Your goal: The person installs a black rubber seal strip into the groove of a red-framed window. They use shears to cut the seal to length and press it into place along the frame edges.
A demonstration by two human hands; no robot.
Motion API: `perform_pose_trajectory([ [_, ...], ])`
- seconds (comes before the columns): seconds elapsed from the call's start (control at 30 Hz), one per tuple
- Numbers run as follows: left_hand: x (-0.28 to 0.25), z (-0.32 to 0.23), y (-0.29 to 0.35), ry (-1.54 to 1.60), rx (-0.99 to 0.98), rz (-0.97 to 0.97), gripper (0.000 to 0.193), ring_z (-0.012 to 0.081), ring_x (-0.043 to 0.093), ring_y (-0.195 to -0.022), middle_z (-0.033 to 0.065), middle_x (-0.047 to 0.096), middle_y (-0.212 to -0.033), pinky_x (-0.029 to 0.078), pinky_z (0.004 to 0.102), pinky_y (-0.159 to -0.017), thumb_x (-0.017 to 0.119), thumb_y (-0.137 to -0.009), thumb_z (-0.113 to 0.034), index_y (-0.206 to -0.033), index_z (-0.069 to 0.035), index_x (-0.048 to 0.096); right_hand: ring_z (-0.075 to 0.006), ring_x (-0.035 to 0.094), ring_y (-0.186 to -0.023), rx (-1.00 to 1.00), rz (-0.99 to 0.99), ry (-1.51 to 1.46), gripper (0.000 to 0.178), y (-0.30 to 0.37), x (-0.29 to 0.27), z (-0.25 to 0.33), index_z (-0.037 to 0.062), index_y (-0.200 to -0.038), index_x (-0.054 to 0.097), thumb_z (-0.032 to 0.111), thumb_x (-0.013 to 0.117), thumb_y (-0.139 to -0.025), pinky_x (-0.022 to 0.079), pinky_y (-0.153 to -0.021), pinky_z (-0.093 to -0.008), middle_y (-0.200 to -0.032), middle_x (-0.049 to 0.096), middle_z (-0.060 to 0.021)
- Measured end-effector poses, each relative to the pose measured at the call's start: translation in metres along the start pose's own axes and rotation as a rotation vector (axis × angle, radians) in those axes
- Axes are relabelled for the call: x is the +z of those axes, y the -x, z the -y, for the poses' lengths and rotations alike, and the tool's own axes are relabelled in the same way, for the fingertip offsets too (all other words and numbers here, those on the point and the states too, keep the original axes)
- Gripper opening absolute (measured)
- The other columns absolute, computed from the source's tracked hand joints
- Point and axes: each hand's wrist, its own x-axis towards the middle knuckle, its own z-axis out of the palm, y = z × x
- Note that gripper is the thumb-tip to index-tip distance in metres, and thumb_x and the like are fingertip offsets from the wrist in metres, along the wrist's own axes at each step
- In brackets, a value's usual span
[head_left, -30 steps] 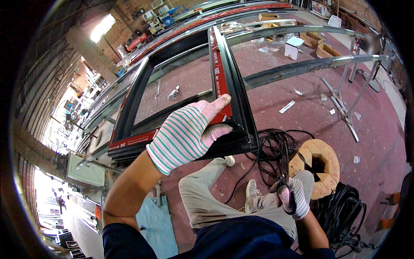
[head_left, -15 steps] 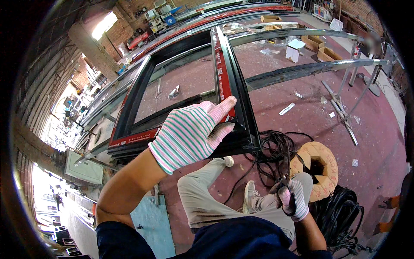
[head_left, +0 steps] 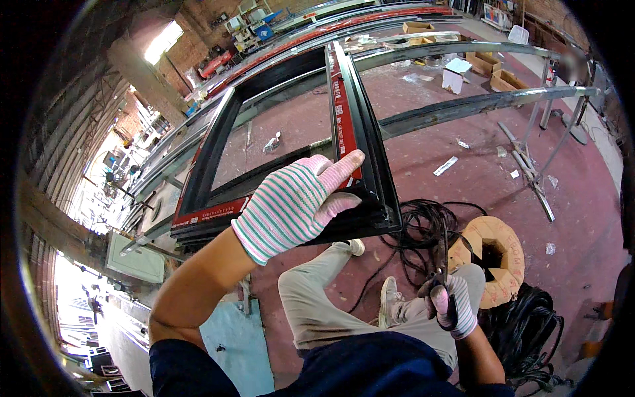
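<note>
A black window frame [head_left: 218, 149] with red printed film along its sides lies tilted before me, propped on metal rails. My left hand [head_left: 294, 202], in a pink, green and white striped glove, grips its near right corner. The index finger stretches along the top face and the thumb lies at the front edge. Whether a thin strip sits under those fingertips is hidden. Lower right, beside my knee, my right hand [head_left: 456, 308] wears a like glove and is closed round the dark handles of scissors [head_left: 442, 268], blades pointing away from me.
Long metal rails [head_left: 489, 102] run rightward on a stand. Coiled black rubber strip [head_left: 426, 228] lies on the floor by a cardboard spool [head_left: 506, 291], with a black bundle [head_left: 522, 331] nearer me. Cardboard boxes [head_left: 506, 81] stand at far right. A light blue board [head_left: 238, 344] is lower left.
The whole view has shifted slightly, so things sit a little further right. Both hands keep nearly the same pose and hold; the window frame has not visibly moved.
</note>
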Motion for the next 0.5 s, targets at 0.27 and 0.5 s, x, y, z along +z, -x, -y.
perform_pose_trajectory([
  [0.27, -0.009, 0.0, -0.005, 0.107, -0.055, 0.073, 0.066, 0.0344, 0.061, -0.082, 0.0152, 0.061, -0.087, 0.049, 0.0395, -0.075, 0.064, -0.089, -0.049, -0.139, -0.009, 0.051, -0.0064, 0.054, -0.049, 0.081, -0.011, -0.08, 0.035, 0.002, 0.003, 0.009, 0.0013, -0.082, 0.066, 0.036, 0.071, -0.088, 0.042, -0.046, -0.0237, -0.059, 0.058, 0.0009],
  [0.5, -0.018, -0.008, -0.017, 0.168, -0.109, 0.072, 0.05, 0.0323, 0.062, -0.072, 0.0152, 0.062, -0.08, 0.05, 0.0381, -0.069, 0.068, -0.089, -0.033, -0.134, -0.011, 0.059, -0.0065, 0.054, -0.048, 0.062, 0.004, -0.086, 0.049, 0.002, -0.002, -0.007, 0.001, -0.084, 0.066, 0.05, 0.068, -0.086, 0.042, -0.044, -0.0235, -0.057, 0.057, 0.0004],
])
